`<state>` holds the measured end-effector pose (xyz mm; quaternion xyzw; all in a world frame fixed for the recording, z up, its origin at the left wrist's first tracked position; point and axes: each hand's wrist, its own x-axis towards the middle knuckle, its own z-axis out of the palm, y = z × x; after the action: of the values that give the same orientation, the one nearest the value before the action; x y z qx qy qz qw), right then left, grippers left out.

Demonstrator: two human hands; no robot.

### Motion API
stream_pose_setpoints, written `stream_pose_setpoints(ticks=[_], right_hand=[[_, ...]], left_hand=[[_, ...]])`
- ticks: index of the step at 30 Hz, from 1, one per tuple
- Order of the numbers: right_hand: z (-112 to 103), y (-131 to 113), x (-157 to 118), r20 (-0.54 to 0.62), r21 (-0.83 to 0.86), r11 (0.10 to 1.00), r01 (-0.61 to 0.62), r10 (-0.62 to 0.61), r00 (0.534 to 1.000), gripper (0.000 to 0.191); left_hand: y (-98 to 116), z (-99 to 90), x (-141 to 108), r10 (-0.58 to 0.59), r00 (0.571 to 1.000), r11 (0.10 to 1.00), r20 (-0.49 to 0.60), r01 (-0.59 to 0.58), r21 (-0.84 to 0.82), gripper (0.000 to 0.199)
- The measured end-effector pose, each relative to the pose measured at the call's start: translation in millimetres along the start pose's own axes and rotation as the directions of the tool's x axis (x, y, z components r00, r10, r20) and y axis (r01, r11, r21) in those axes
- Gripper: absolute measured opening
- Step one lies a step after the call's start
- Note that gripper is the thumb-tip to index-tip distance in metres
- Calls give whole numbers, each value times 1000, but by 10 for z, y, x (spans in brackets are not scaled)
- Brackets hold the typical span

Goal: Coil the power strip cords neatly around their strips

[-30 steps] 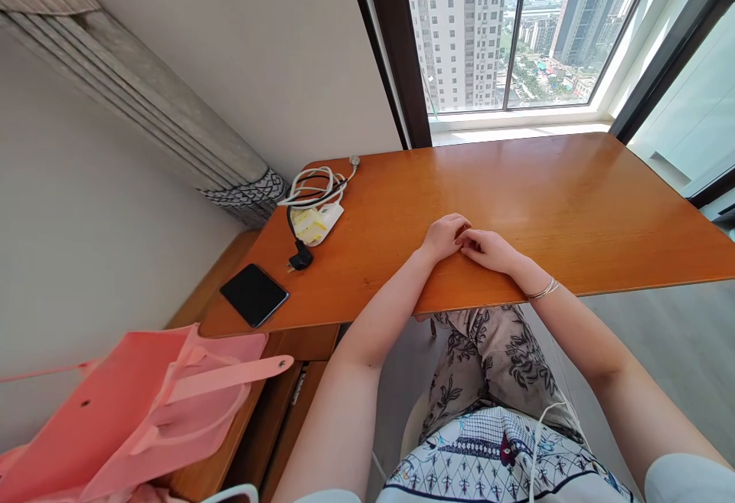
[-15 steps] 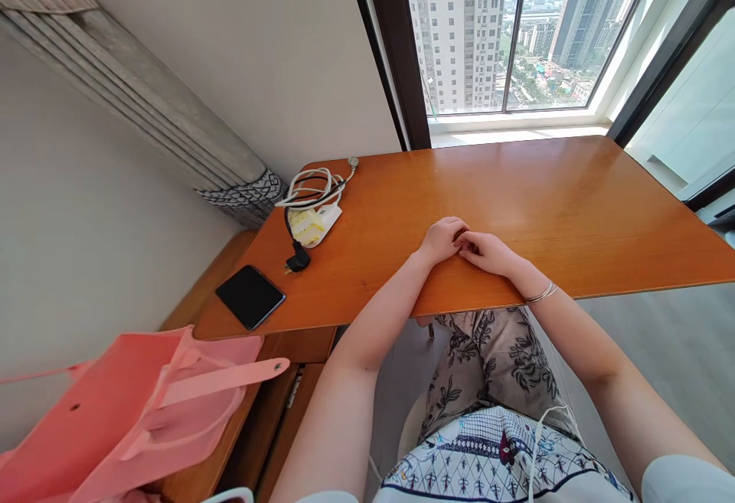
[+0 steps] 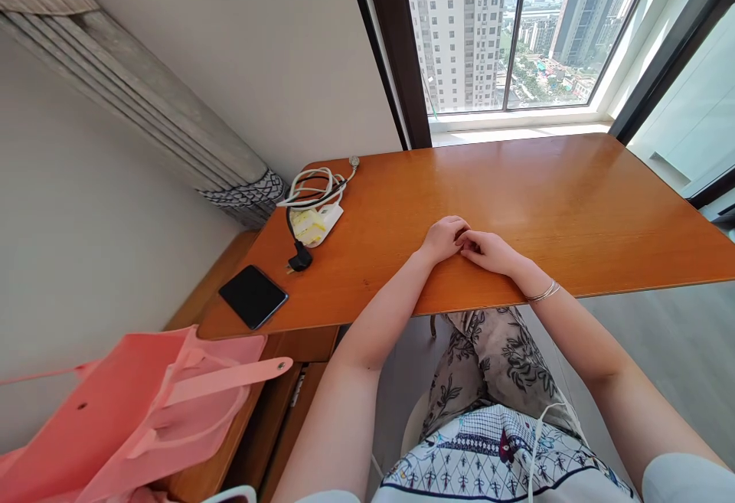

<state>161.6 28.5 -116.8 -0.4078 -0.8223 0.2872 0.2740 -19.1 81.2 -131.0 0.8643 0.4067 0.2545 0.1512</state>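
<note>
My left hand [image 3: 446, 238] rests on the orange-brown wooden table [image 3: 379, 258] near its front edge. Its fingers are together and bent loosely toward the right, meeting the fingertips of my right hand [image 3: 487, 250]. The right hand also lies on the wood, its fingers curled in, and a thin silver bracelet [image 3: 544, 292] circles that wrist. I see no object in either hand. Part of the fingers is hidden where the hands touch.
To the left on the table are a black tablet or phone [image 3: 253, 296], a black plug [image 3: 299, 256], and a white power strip [image 3: 328, 221] with a coiled cable [image 3: 298, 198]. An open pink bag [image 3: 138, 396] sits at lower left. A window [image 3: 517, 44] is behind the table.
</note>
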Motion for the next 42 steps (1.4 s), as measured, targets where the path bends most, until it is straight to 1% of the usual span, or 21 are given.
stream_pose_setpoints(ticks=[15, 20, 22, 25, 27, 30, 33, 35, 38, 40, 42], right_hand=[[-15, -31, 3, 11, 1, 1000, 1, -1, 1000, 18], [-2, -42, 5, 31, -15, 1000, -19, 19, 999, 18], [2, -59, 19, 41, -40, 998, -51, 52, 998, 19], [-23, -111, 76, 85, -118, 987, -113, 123, 989, 19], [-67, -150, 137, 137, -161, 980, -118, 141, 980, 20], [-154, -172, 244, 229, -161, 984, -74, 111, 967, 19], [-215, -110, 339, 274, -121, 992, -36, 68, 959, 13], [-223, -34, 378, 253, -85, 996, -42, 62, 965, 10], [-201, 70, 384, 168, -33, 998, -56, 61, 984, 15], [-177, 108, 361, 111, -23, 999, -35, 38, 993, 16], [-153, 121, 330, 80, -34, 999, -3, 6, 997, 15]], left_hand=[[-7, -11, -4, 13, 1000, 1000, 9, -13, 2, 17], [-9, -8, -3, 6, 1000, 1000, 9, -6, 5, 20], [-6, -7, -1, 1, 1000, 1000, 4, -1, 6, 22], [-2, -9, 0, -10, 1000, 1000, -4, 10, 2, 23], [1, -13, -2, -21, 1000, 1000, -6, 21, -8, 23], [2, -20, -6, -41, 999, 999, -5, 41, -30, 25], [2, -22, -4, -46, 999, 998, 5, 47, -44, 19], [0, -20, 2, -44, 999, 998, 8, 44, -47, 14], [-2, -19, 8, -51, 999, 997, 7, 51, -62, 11], [-2, -24, 5, -52, 999, 996, 3, 52, -73, 11], [-1, -33, -2, -44, 999, 996, 2, 44, -71, 11]])
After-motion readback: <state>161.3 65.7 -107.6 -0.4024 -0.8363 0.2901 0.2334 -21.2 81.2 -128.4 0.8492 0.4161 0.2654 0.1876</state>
